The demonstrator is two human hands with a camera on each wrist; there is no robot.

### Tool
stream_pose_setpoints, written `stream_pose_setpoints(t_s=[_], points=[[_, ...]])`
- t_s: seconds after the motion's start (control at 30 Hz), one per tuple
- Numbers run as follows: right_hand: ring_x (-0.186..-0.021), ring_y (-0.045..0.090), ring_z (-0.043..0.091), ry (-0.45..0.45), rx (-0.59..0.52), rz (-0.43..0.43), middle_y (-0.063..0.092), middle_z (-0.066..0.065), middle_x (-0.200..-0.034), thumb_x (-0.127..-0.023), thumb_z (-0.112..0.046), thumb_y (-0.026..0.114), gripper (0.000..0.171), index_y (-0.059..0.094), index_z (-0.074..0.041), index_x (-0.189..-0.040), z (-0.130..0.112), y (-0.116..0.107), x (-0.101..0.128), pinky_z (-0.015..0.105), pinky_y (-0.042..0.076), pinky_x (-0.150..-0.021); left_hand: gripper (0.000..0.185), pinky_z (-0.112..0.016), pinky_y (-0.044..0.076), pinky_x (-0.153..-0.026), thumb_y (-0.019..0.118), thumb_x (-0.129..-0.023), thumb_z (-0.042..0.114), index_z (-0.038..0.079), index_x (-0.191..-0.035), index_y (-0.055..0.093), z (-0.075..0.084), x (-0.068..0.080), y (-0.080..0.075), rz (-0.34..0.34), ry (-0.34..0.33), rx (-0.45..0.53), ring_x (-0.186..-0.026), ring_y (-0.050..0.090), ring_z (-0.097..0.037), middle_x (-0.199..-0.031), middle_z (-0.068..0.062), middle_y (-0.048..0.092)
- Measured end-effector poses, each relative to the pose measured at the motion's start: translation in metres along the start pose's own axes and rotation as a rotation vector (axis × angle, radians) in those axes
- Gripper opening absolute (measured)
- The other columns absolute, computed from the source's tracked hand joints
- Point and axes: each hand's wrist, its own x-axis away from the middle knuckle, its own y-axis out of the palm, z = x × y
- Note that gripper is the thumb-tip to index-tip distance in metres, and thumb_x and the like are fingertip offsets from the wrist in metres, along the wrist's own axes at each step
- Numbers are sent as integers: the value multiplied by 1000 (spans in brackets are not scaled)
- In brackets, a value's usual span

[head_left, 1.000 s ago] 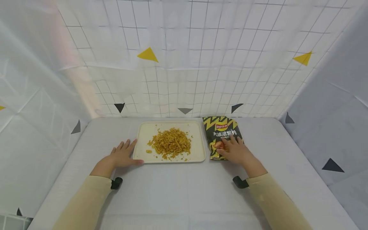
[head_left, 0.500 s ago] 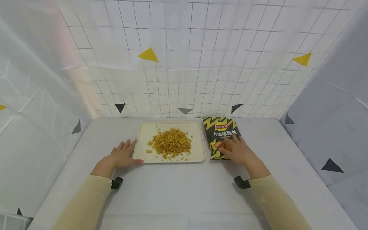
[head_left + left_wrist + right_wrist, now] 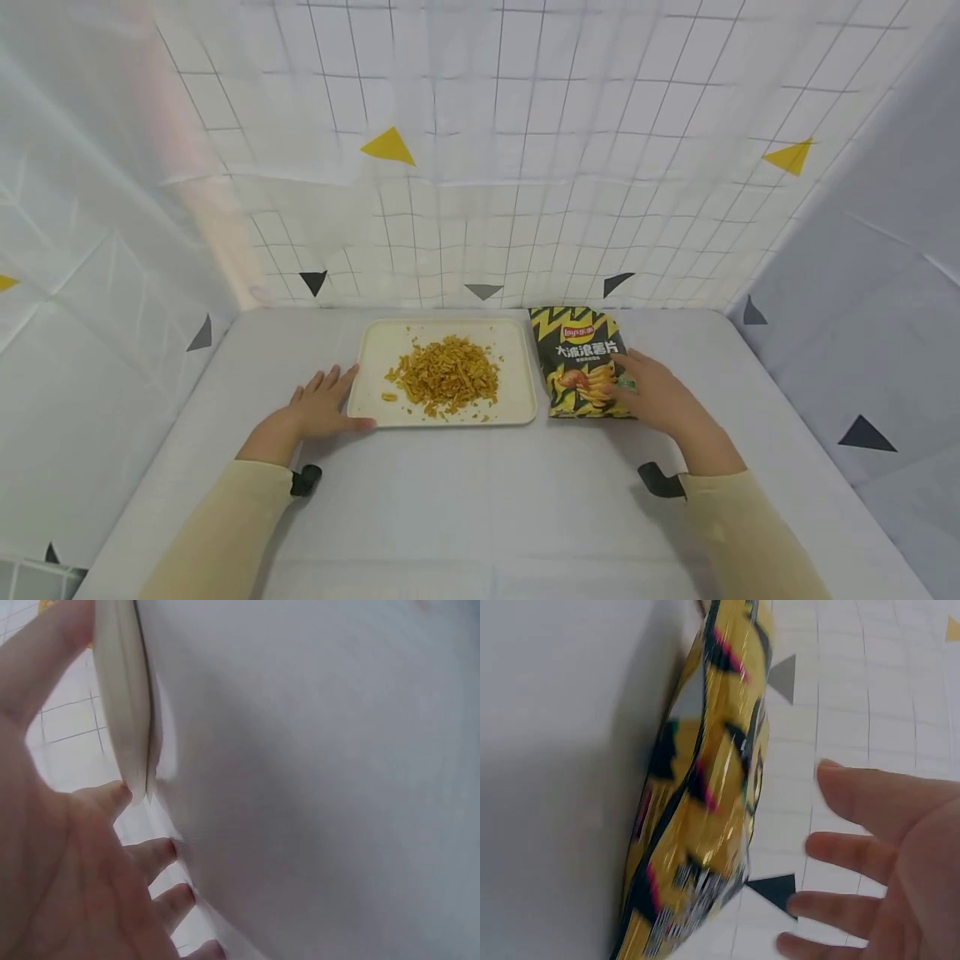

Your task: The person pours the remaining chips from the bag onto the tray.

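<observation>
A cream tray [image 3: 517, 358] lies on the table with a heap of crushed yellow chips [image 3: 447, 373] in its middle. My left hand [image 3: 318, 407] rests at the tray's left front corner, thumb on the front rim, the other fingers spread along the left side. To the right of the tray lies a black and yellow chip bag [image 3: 576, 354], printed side up. Over its right edge hovers my right hand [image 3: 660, 396], fingers slightly bent and holding nothing. In the right wrist view a gap shows between the fingers and the bag's shiny side [image 3: 724, 780].
A white cloth [image 3: 480, 500] covers the table. Behind it hangs a white gridded sheet [image 3: 480, 225] close to the back edges of tray and bag. Pale sheets [image 3: 847, 333] rise on both sides. Each wrist carries a small black camera mount [image 3: 662, 481].
My right hand has moved right and off the front of the chip bag, uncovering the picture on it. My left hand, the tray and the bag have stayed where they were.
</observation>
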Motion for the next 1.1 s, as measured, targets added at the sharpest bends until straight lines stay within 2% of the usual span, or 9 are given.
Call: stream_pose_setpoints(t_s=[0.3, 0.63, 0.9, 1.1], points=[[-140, 26, 56, 40, -2, 167, 26, 32, -157, -100, -31, 61, 61, 41, -1, -150, 27, -6, 8, 72, 26, -107, 118, -74, 5, -111, 66, -81, 72, 3, -160, 12, 1, -1, 0, -1, -8, 4, -146, 2, -57, -161, -34, 6], [-133, 39, 54, 11, -5, 430, 42, 31, -147, -101, -19, 59, 44, 53, 4, -138, 51, -2, 6, 68, 33, -104, 119, -74, 4, -111, 66, -80, 72, 3, -160, 11, -2, 0, -2, -1, -11, 11, -146, 0, -57, -161, -34, 5], [-130, 44, 51, 44, 20, 534, 49, 29, -142, -101, -15, 57, 38, 56, 4, -135, 66, -1, 9, 66, 37, -103, 117, -74, 5, -111, 65, -82, 71, 2, -160, 11, -2, 0, -4, -5, -2, 0, -146, 1, -57, -161, -35, 6], [-126, 47, 51, 37, 25, 564, 52, 29, -139, -101, -15, 58, 37, 57, 3, -134, 75, -7, 9, 66, 39, -99, 110, -76, 9, -110, 66, -85, 66, 0, -159, 17, -6, 1, -6, 25, 37, -1, -144, 6, -60, -159, -37, 12]])
